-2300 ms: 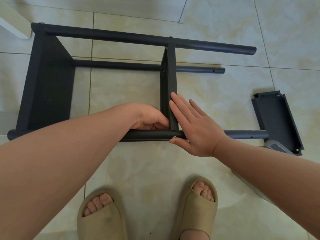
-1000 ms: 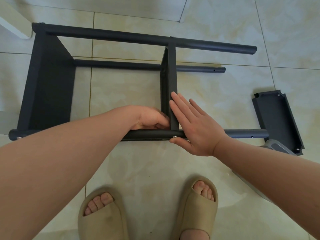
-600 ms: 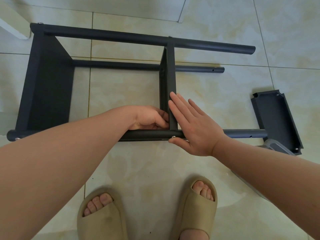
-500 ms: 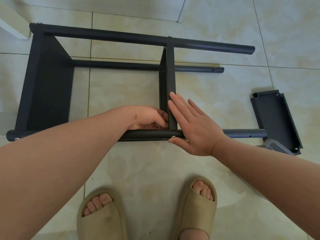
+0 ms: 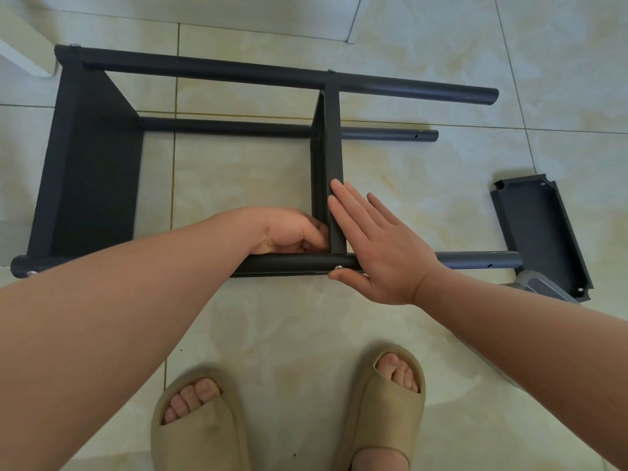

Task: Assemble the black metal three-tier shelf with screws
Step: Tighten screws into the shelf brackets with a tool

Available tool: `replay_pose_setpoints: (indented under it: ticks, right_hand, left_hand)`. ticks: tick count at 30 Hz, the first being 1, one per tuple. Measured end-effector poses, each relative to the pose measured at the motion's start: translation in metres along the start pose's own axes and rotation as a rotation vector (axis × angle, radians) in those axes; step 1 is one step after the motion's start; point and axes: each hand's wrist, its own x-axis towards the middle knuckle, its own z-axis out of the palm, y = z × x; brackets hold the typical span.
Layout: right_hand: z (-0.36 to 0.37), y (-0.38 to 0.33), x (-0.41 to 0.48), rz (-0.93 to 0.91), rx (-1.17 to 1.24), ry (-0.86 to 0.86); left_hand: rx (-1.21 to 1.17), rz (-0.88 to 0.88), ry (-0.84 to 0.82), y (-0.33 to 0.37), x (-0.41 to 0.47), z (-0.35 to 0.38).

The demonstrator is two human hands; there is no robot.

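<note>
The black metal shelf frame lies on its side on the tile floor, its near pole (image 5: 289, 263) running left to right. An end tier panel (image 5: 91, 171) joins the poles at the left, and the middle tier panel (image 5: 331, 147) crosses between them. My left hand (image 5: 289, 231) has its fingers curled against the left face of the middle panel, at its corner with the near pole. What the fingertips hold is hidden. My right hand (image 5: 377, 246) presses flat on the panel's right side, with the thumb under the pole by a silver screw (image 5: 338, 267).
A loose third tier panel (image 5: 540, 229) lies on the floor at the right, partly over a grey object (image 5: 540, 287). White furniture (image 5: 20, 52) stands at the top left. My two sandalled feet (image 5: 200, 423) are just in front of the frame.
</note>
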Motion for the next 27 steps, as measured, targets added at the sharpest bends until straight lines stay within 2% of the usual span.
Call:
replay_pose_setpoints:
  ticks: [6,11,18,23,27]
  right_hand:
    - [0.0003,-0.0003,0.0003,0.005,-0.004,-0.011]
    - [0.0002,0.0003,0.0005,0.008,-0.012,-0.025]
    - [0.0001,-0.0002,0.0004,0.006,-0.005,-0.011]
    - [-0.0002,0.0002,0.0007,0.008,-0.003,-0.012]
    - [-0.0003,0.0000,0.0002,0.002,0.005,0.002]
  left_hand:
    - [-0.078,-0.007,-0.042,0.0008,-0.0003,-0.0020]
    - [0.055,-0.091,-0.028,0.0055,-0.0042,0.0021]
    - [0.038,-0.007,0.003,0.0022,-0.0038,0.0009]
    - [-0.056,-0.014,-0.003,0.0017,-0.0030,0.0005]
    - [0.012,-0.068,-0.029,0.0054,-0.0059,0.0020]
